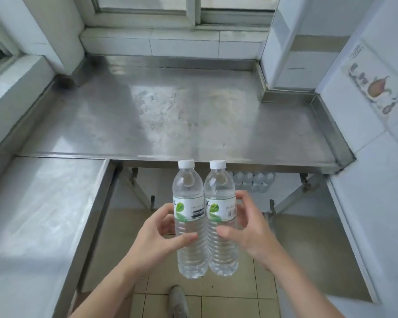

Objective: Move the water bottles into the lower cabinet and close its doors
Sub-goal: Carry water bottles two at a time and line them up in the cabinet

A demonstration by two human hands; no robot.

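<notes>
While both cabinet doors (44,216) are standing open below the stainless-steel countertop (170,111), the left hand (156,235) is grasping the left water bottle (190,216) and the right hand (246,228) is grasping the right water bottle (221,216), thumbs across the fronts and fingers curling behind. Both bottles are being held side by side, touching, in front of the cabinet opening, long axes near vertical, white caps pointing up and bases pointing at the tiled floor (228,301). A pack of bottles (253,181) is sitting inside the cabinet at right.
</notes>
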